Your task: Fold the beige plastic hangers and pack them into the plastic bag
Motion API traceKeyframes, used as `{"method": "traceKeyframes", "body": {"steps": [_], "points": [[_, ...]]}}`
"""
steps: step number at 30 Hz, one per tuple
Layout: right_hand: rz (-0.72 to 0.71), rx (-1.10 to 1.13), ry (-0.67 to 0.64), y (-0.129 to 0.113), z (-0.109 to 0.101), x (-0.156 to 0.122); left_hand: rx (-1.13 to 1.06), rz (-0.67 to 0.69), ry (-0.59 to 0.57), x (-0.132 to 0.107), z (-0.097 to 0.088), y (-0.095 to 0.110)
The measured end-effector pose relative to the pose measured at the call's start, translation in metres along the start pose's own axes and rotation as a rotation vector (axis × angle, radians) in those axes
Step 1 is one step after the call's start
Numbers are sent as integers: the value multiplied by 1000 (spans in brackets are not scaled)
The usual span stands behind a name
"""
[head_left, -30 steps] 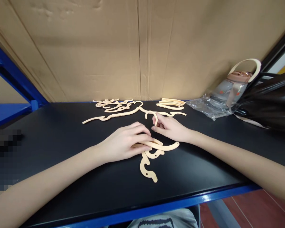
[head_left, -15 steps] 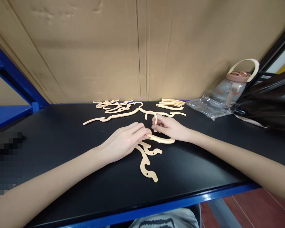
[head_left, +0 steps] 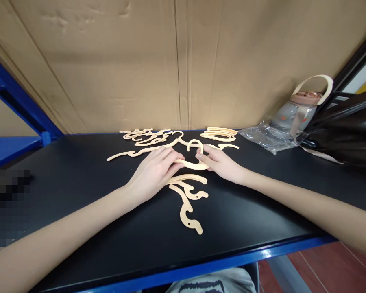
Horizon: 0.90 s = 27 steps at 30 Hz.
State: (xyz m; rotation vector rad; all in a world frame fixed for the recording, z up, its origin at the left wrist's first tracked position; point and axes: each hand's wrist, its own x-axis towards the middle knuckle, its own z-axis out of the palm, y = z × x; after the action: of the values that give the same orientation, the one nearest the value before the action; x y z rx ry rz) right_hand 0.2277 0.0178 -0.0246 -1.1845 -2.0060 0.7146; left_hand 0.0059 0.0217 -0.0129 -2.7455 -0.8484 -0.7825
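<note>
My left hand (head_left: 158,169) is closed on one end of a cream, curved hanger arm (head_left: 189,164), held above the black table. In my right hand (head_left: 221,162) is a cream hanger hook (head_left: 195,142), its curl upward, gripped at its lower end. The arm's far end meets the hook's base at my right fingertips; whether they are joined I cannot tell. Below my left hand lie another curved arm (head_left: 190,178), a notched hanger end piece (head_left: 197,196) and a second notched piece (head_left: 189,223), partly overlapping, with some ends hidden.
An assembled-looking hanger (head_left: 152,148) lies behind my hands. Farther back are a pile of notched pieces (head_left: 140,136) at left and stacked curved arms (head_left: 221,133) at right. A bottle (head_left: 300,116), clear plastic bag (head_left: 262,136) and black bag (head_left: 350,126) stand right. Cardboard (head_left: 116,69) walls the back.
My left hand has lifted the curved arm up from the loose pieces, bringing its end against the hook's base. The hook now stands more upright in my right hand.
</note>
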Motion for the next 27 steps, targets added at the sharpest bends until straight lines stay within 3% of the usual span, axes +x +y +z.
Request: {"method": "traceKeyframes", "body": {"steps": [11,17,22,27], "points": [[37,44,4,-14,6,-9,191,182,16,3,-10,0],[-8,42,-79,-21,8,-12,196,271,-30,2,-7,7],[1,248,-44,-12,8,-6,138,214,-63,2,-5,7],[98,455,104,3,4,5,76,168,-62,3,-5,4]]}}
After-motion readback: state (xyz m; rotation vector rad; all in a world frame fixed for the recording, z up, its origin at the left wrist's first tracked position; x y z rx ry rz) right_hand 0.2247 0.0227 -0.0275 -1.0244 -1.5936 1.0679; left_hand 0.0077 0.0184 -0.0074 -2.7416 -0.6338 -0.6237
